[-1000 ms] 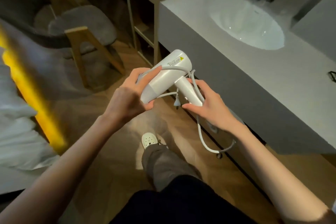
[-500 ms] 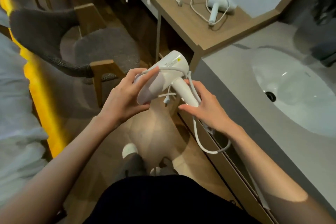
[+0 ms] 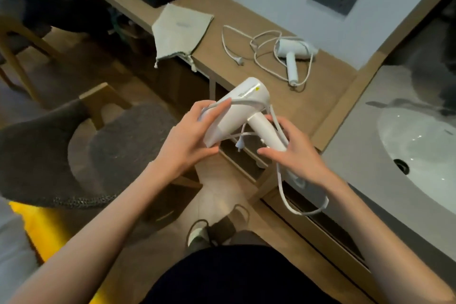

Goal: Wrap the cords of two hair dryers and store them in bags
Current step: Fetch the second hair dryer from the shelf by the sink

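White hair dryer [image 3: 237,119], left hand [image 3: 187,140] gripping barrel, right hand [image 3: 298,155] gripping handle, cord [image 3: 283,192] partly hidden

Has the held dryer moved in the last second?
Yes: the dryer has gone from beside the sink to the desk's edge.

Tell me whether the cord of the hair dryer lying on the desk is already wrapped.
No: the hair dryer lies on the wooden desk with its cord sprawled in loose loops beside it.

white hair dryer [image 3: 243,108], beige bag [image 3: 181,32], brown wooden desk [image 3: 318,96], grey chair [image 3: 118,145], white sink [image 3: 419,145]
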Demonstrator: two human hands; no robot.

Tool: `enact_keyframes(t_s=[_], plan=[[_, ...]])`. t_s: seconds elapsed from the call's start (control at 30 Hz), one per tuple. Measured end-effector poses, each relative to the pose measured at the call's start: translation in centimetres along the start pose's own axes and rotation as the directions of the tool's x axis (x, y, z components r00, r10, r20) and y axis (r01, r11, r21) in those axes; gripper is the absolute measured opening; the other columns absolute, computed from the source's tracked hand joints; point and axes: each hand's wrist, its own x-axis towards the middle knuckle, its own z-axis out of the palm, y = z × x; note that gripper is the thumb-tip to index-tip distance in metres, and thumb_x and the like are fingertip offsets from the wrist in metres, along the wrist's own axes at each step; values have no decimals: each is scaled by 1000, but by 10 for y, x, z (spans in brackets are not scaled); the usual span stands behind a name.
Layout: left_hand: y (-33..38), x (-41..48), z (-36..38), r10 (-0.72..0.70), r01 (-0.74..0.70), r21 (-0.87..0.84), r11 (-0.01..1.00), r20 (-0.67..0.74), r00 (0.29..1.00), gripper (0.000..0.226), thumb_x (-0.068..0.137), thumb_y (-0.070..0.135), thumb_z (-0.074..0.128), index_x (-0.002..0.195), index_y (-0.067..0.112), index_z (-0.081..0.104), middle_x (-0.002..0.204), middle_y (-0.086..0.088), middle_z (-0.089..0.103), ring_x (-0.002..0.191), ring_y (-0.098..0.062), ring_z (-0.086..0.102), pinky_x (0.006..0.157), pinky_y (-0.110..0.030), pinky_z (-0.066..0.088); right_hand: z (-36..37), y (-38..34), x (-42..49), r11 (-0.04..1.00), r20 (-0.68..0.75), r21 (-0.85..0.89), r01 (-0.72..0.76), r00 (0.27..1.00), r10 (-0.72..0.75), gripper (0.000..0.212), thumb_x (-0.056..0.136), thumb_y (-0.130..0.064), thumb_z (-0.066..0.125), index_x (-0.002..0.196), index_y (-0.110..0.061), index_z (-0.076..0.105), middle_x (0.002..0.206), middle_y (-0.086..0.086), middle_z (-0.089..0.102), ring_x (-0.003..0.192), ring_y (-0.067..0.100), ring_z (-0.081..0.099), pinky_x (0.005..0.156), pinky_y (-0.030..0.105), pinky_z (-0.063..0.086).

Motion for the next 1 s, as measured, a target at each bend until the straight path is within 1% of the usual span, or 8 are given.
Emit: enact_keyframes(t_s=[0.07, 0.17, 0.3, 0.47, 0.67, 0.77, 0.9, 1.0], plan=[[-17, 29, -12, 41, -41, -18, 999, 1, 999, 94, 74, 21, 75, 151, 25, 21, 144, -9, 32, 127, -21, 38, 95, -30, 42, -5, -11, 24, 1000, -49, 8, -12, 999, 12, 72, 77, -31, 77, 139, -34, 40, 123, -15, 51, 100, -3, 52, 75, 11, 38], [-39, 75, -24, 106, -106, -52, 993, -4, 994, 94, 74, 21, 75, 151, 25, 21, 142, -8, 34, 126, -21, 40, 92, -31, 45, -18, -26, 59, 1000, -112, 13, -21, 994, 23, 73, 78, -24, 77, 141, -28, 40, 129, -9, 50, 109, 6, 50, 76, 10, 36], [-63, 138, -31, 185, -186, -34, 982, -29, 982, 94, 75, 22, 75, 151, 25, 21, 141, -7, 34, 125, -19, 41, 90, -30, 45, -38, -37, 104, 999, -193, 16, -31, 981, 33, 73, 79, -21, 77, 141, -28, 39, 128, -11, 46, 110, 8, 48, 85, 24, 41], [-93, 216, -27, 262, -263, -11, 965, -59, 963, 93, 75, 22, 77, 151, 21, 22, 142, -11, 34, 127, -22, 38, 94, -35, 46, -62, -29, 172, 999, -303, -39, -15, 953, 3, 72, 78, -25, 78, 140, -29, 41, 121, -12, 50, 104, 8, 52, 75, 18, 42], [-132, 313, -22, 250, -251, 3, 968, -66, 966, 97, 71, 19, 79, 150, 28, 23, 141, -10, 36, 124, -23, 41, 88, -40, 50, -93, -15, 270, 998, -340, -57, -12, 940, -8, 70, 76, -32, 78, 135, -35, 42, 119, -9, 56, 103, 15, 58, 84, 47, 54], [-153, 358, -22, 235, -236, -3, 972, -67, 970, 97, 70, 17, 77, 150, 31, 23, 140, -7, 36, 123, -21, 41, 84, -41, 53, -110, -14, 314, 997, -344, -75, -14, 939, -13, 69, 76, -32, 77, 136, -35, 42, 120, -8, 59, 103, 17, 59, 85, 43, 52], [-173, 406, -21, 188, -190, -14, 982, -90, 978, 97, 68, 14, 77, 148, 34, 25, 139, -5, 35, 124, -21, 42, 84, -43, 53, -131, -17, 363, 997, -321, -75, 2, 947, -26, 66, 78, -31, 76, 134, -36, 42, 110, -11, 57, 90, 15, 61, 77, 40, 54], [-187, 430, -19, 157, -161, -33, 986, -111, 981, 96, 68, 11, 75, 147, 36, 27, 137, -4, 36, 122, -21, 44, 83, -43, 53, -141, -19, 394, 997, -292, -74, 9, 956, -30, 64, 79, -28, 75, 134, -33, 42, 109, -8, 58, 90, 17, 60, 76, 36, 51]])
